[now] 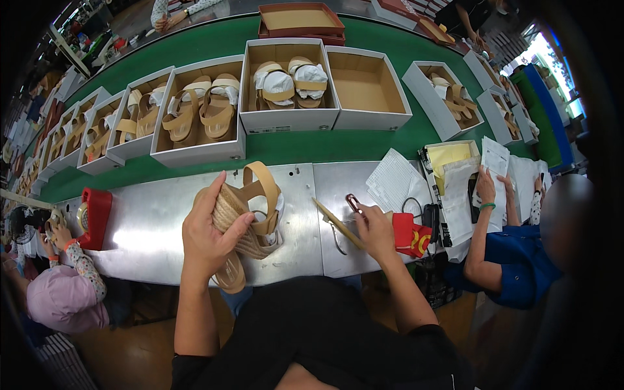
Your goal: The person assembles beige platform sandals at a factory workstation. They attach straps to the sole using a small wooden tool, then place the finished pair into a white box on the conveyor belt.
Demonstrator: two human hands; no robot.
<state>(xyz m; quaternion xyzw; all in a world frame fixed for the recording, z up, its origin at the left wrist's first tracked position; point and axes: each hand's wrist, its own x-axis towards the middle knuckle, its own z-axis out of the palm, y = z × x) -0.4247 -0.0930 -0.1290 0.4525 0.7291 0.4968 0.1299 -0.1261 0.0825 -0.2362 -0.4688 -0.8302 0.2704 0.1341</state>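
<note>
My left hand [211, 227] is closed around a tan wedge sandal [246, 237] with a braided-rope sole, held tilted over the near edge of the metal worktop. Its strap loop stands up, and white paper shows inside. Whether a second sandal is in the same grip, I cannot tell. Over the worktop to the right, my right hand [378, 234] has its thumb and forefinger pinched at the end of a small dark red tool [353, 203]. A pointed tan stick [338, 223] lies next to that hand, and a thin metal tool [337, 238] lies beside it.
Open white boxes with sandals [198, 140] line the green surface [279, 151] beyond the worktop. One box [367, 81] holds no shoes. A red tape dispenser [96, 218] stands left; a red pouch [411, 234] and printed sheet [395, 179] lie right. Co-workers [507, 260] sit on both sides.
</note>
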